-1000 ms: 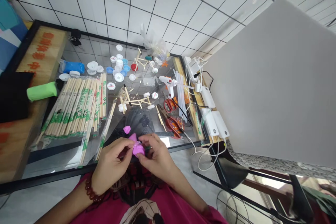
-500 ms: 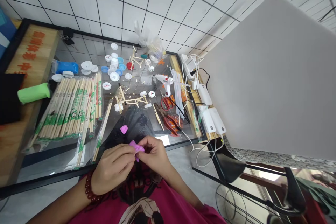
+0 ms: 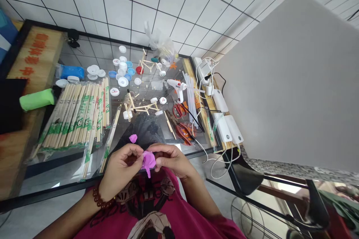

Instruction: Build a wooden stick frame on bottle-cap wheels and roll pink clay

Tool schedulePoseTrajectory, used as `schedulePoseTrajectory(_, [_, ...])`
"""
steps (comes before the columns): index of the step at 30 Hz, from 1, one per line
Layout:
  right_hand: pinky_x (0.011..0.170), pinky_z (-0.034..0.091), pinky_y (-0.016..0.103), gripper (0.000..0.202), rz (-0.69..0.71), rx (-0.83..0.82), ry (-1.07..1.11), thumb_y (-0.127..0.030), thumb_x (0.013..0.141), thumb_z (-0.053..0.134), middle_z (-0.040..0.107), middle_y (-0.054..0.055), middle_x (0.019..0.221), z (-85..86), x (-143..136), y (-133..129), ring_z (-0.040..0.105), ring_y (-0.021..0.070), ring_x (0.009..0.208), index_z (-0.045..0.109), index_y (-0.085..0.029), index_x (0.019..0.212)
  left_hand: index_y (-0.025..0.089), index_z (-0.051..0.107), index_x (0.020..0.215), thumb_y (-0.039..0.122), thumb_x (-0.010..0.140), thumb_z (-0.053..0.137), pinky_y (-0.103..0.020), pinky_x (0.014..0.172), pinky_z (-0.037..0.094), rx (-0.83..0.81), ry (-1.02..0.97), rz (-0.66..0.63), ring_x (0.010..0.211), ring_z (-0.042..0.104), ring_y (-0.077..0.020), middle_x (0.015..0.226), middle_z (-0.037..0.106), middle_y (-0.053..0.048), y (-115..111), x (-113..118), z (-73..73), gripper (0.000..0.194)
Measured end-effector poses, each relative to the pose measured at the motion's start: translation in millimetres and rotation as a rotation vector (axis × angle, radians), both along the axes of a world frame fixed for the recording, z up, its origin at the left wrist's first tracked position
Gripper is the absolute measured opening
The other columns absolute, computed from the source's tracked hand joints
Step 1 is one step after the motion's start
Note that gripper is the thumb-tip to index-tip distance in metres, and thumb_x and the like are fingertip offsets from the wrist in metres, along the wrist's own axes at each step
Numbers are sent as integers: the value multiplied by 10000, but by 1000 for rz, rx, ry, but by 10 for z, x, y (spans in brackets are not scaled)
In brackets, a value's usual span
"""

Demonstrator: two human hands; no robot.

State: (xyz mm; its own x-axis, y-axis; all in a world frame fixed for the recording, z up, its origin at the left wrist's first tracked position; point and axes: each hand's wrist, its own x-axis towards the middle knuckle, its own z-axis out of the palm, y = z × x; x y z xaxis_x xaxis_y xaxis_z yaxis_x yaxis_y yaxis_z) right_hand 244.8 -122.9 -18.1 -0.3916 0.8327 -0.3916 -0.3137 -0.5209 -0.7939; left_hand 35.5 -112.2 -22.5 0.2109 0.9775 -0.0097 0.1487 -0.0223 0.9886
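One purple clay lump (image 3: 148, 160) between left hand (image 3: 119, 173), right hand (image 3: 171, 160); one smaller piece (image 3: 132, 138) beyond

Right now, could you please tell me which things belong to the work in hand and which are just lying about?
In hand:
- purple clay lump, pinched between left hand and right hand
- small purple clay bit on the glass

Lying about:
- chopstick packs
- glue gun
- red scissors
- bottle caps
- green roll
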Motion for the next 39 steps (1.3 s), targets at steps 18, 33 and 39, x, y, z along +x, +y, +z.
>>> schedulePoseTrajectory(18, [599, 455, 214, 218, -203, 200, -397, -292, 716, 856, 617, -44, 701, -23, -291, 24, 534, 91, 617, 704, -205, 846, 211, 706, 858, 133, 848, 695, -135, 661, 575, 89, -9, -21, 657, 722, -88, 782, 758, 21, -4, -8, 178, 79])
schedulePoseTrajectory(33, [622, 477, 234, 145, -198, 398, -634, -310, 880, 729, 732, 22, 753, 147, -197, 53, 622, 118, 657, 767, -193, 802, 193, 742, 867, 293, 803, 790, -192, 748, 613, -152, -158, 194, 792, 753, -142, 855, 784, -42, 13, -24, 18, 129])
schedulePoseTrajectory(39, [599, 509, 224, 123, -157, 451, -709, -237, 847, 690, 776, 39, 754, 103, -211, 61, 669, 129, 622, 799, -181, 846, 203, 748, 933, 250, 835, 735, -198, 713, 617, -116, -102, 101, 752, 739, -133, 851, 774, -27, 6, -8, -6, 110])
